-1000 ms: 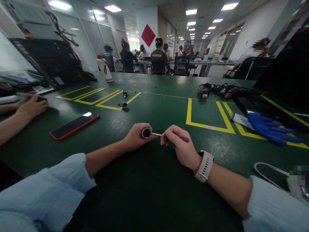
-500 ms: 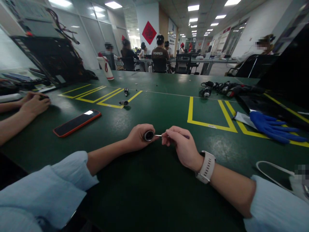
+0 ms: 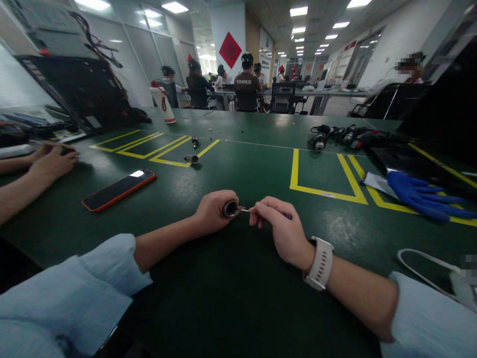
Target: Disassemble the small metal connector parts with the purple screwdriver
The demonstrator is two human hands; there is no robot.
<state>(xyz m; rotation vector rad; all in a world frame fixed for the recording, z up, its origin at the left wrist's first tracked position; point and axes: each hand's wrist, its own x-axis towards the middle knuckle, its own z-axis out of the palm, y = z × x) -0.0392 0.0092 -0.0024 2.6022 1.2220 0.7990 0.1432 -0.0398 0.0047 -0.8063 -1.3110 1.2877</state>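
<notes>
My left hand (image 3: 214, 211) is closed around a hollow round metal connector shell (image 3: 230, 209), its dark open end facing me. My right hand (image 3: 278, 219) pinches a small screwdriver (image 3: 245, 210) with a thin bright shaft. The dark end of its handle shows behind my thumb. The shaft points left at the side of the shell, by my left fingertips; whether its tip touches the shell I cannot tell. Farther back on the green table lie a loose metal connector part (image 3: 195, 141) and a second, cup-shaped connector part (image 3: 192, 159).
A red-cased phone (image 3: 119, 190) lies to the left, near another person's hands (image 3: 55, 159). Blue gloves (image 3: 421, 194) and dark cables with connectors (image 3: 335, 136) lie right. A white tumbler (image 3: 163, 104) stands at the back. Yellow tape (image 3: 328, 195) marks the green table (image 3: 246, 298).
The screwdriver's shaft has tilted slightly, its left end now a little higher. My right hand has shifted very slightly, and the connector shell has turned a little in my left hand.
</notes>
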